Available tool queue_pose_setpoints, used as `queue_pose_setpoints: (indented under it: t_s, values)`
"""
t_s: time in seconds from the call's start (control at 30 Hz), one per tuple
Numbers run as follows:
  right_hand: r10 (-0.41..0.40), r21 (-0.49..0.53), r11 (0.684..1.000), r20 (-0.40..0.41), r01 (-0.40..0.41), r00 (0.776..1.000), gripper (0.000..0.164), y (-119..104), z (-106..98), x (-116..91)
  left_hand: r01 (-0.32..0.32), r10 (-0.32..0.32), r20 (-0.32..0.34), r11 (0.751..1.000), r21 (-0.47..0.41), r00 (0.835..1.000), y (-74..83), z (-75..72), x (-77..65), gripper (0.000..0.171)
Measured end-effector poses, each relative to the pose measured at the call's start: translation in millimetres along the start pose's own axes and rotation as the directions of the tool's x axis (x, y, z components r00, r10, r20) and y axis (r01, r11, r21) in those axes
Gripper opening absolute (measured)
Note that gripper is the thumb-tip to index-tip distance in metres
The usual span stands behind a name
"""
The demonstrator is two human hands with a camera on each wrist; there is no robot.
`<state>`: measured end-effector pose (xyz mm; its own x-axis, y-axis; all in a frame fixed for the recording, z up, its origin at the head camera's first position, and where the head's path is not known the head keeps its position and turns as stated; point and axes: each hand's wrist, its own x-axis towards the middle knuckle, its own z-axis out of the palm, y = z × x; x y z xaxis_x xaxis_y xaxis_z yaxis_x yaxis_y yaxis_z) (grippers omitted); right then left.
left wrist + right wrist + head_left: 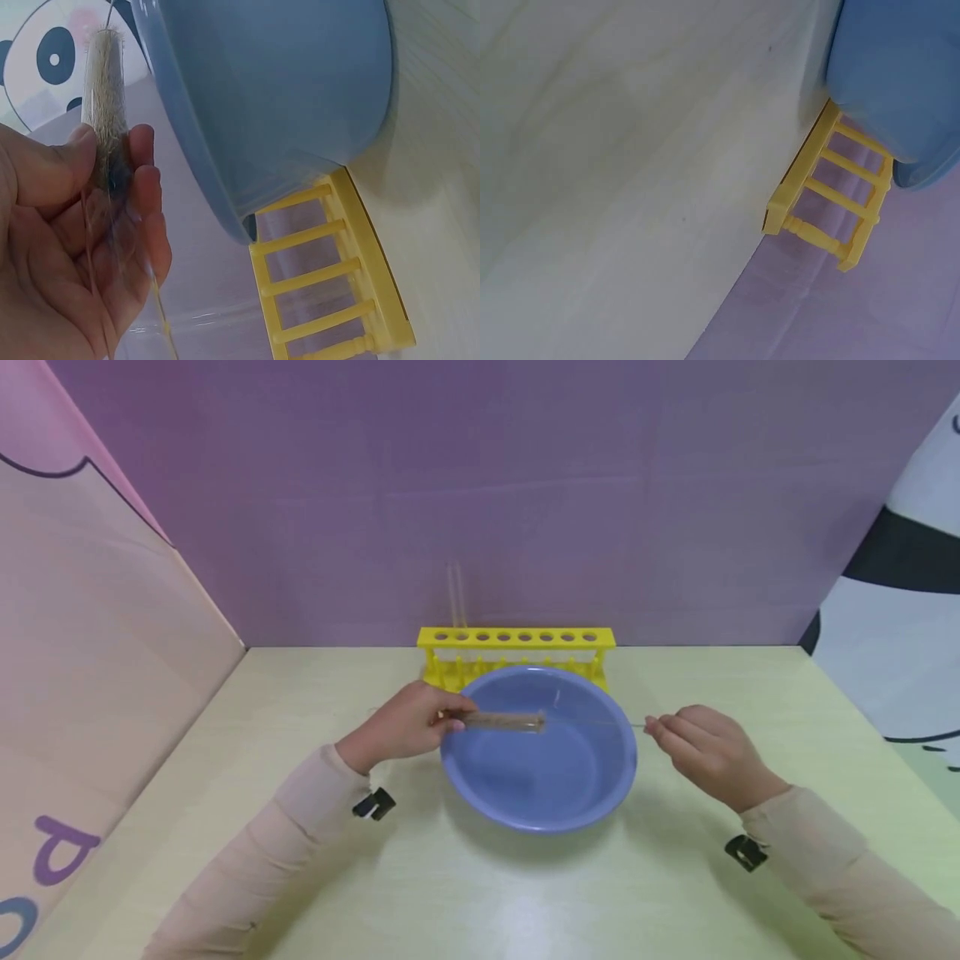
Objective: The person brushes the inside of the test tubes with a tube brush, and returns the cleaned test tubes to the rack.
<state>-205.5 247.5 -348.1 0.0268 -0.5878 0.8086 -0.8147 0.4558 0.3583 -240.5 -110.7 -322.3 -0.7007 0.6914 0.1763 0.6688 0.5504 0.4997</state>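
Observation:
My left hand [408, 722] holds a clear test tube [88, 94] almost level over the near-left part of a blue basin [540, 810]. Inside the tube sit the pale bristles of a test tube brush [502, 721], with the darker tip deeper in, as the left wrist view shows. The brush's thin wire handle [637, 726] runs out of the tube's mouth to the right, across the basin. Just beyond the basin's right rim, my right hand [701, 752] pinches the end of that wire. The right wrist view does not show the hand.
A yellow test tube rack [517, 633] stands behind the basin, close against the purple backdrop [517, 502]. Another clear tube [456, 593] stands upright toward the rack's left end. The pale tabletop [510, 893] extends in front of the basin.

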Motion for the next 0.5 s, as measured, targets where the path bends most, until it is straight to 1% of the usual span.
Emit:
queue_pose_setpoints:
  t_s: [0.13,0.3,0.4,0.5]
  values:
    - [0.053,-0.006,0.999,0.072,-0.052,0.996,0.032,1.2,-0.4,-3.4,-0.002,0.002,-0.012,1.000,0.001,1.000,0.5,0.5,0.2,0.022]
    - [0.123,0.021,0.992,0.155,-0.128,0.980,0.037,0.5,-0.6,-3.9,-0.001,0.001,-0.024,1.000,0.010,1.000,0.1,0.8,-0.1,0.023]
    - [0.187,0.047,0.978,0.211,-0.201,0.959,0.040,-1.0,-2.2,-2.1,-0.009,0.009,-0.027,1.000,0.013,1.000,-0.5,1.6,0.1,0.024]
    - [0.246,0.098,0.954,0.282,-0.283,0.927,0.041,-2.3,-4.9,0.9,-0.025,0.025,-0.022,1.000,0.015,0.999,-0.2,2.9,0.3,0.025]
